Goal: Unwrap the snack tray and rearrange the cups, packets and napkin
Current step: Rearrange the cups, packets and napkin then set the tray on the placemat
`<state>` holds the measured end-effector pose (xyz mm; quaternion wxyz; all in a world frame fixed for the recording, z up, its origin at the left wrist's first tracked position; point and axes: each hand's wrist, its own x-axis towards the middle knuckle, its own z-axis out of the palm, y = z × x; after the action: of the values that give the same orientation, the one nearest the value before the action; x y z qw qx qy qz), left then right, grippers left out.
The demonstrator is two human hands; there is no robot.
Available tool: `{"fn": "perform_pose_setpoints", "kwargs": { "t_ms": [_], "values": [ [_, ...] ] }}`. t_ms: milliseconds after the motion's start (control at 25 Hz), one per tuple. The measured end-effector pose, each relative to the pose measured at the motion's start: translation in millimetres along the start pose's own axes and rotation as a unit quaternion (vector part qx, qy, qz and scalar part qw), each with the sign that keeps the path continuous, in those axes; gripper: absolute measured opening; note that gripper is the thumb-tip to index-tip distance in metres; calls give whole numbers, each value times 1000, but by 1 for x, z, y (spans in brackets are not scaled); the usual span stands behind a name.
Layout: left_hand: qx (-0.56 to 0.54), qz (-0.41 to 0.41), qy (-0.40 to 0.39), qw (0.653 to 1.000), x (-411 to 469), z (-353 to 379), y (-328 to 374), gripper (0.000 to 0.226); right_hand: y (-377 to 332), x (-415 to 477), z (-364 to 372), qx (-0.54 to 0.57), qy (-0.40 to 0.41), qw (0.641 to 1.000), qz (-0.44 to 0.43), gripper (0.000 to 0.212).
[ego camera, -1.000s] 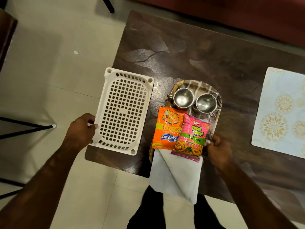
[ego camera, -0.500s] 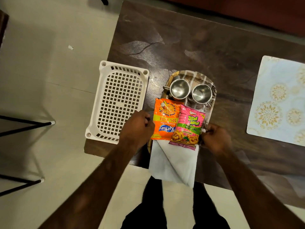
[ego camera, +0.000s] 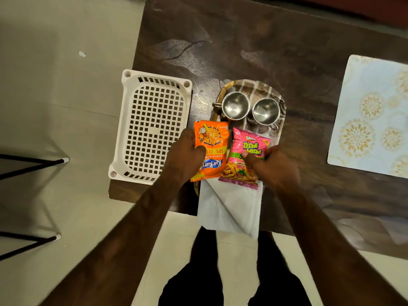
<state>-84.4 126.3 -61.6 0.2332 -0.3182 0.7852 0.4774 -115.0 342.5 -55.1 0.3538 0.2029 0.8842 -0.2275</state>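
An oval patterned snack tray (ego camera: 259, 89) lies on the dark table. Two steel cups, one on the left (ego camera: 235, 105) and one on the right (ego camera: 266, 111), stand at its far end. In front of them lie an orange packet (ego camera: 213, 142) and a pink packet (ego camera: 245, 157). My left hand (ego camera: 186, 154) grips the orange packet's left edge, thumb on top. My right hand (ego camera: 270, 167) pinches the pink packet at its right side. A white folded napkin (ego camera: 229, 208) lies under the packets and hangs over the table's near edge.
A white perforated plastic basket (ego camera: 152, 127) sits on the table left of the tray, near the table's left edge. A pale floral placemat (ego camera: 373, 115) lies at the right. Black metal legs (ego camera: 33, 164) stand on the floor at the left.
My left hand left the white basket's near corner and came right to the orange packet, now gripping it. My right hand shifted from the tray's right side onto the pink packet.
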Motion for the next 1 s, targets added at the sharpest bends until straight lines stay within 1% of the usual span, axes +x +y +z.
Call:
{"fn": "perform_pose_setpoints", "kwargs": {
  "t_ms": [80,160,280,360,440,560,640,720,760,840,920,1000],
  "values": [
    [-66,-14,14,998,-5,-17,-6,31,-5,2,7,-4,6,1000,2,72],
    [-115,-35,43,992,-7,-42,-15,29,-7,5,9,21,18,1000,7,71],
    [-142,-47,116,982,2,-83,-30,29,-4,9,13,113,8,993,26,81],
    [-109,-44,161,980,17,-108,-38,26,-1,13,15,183,-14,982,51,86],
    [-69,-48,182,980,37,-127,-41,27,-7,11,11,244,-47,967,58,81],
    [-20,-47,183,982,63,-146,-44,32,-27,0,9,298,-109,948,39,51],
    [4,-34,181,983,72,-148,-44,35,-47,-9,15,323,-145,935,23,42],
    [16,-32,190,981,72,-147,-43,42,-71,-14,26,330,-164,930,-1,34],
    [35,-28,207,977,69,-146,-43,47,-83,-13,35,335,-164,928,-6,33],
    [77,-1,257,963,57,-144,-42,51,-108,-7,55,344,-143,928,-16,41],
    [69,31,300,951,40,-139,-44,42,-132,-3,68,342,-126,931,-31,49],
    [25,50,306,950,20,-128,-45,30,-147,3,72,341,-132,930,-37,50]
  ]
}}
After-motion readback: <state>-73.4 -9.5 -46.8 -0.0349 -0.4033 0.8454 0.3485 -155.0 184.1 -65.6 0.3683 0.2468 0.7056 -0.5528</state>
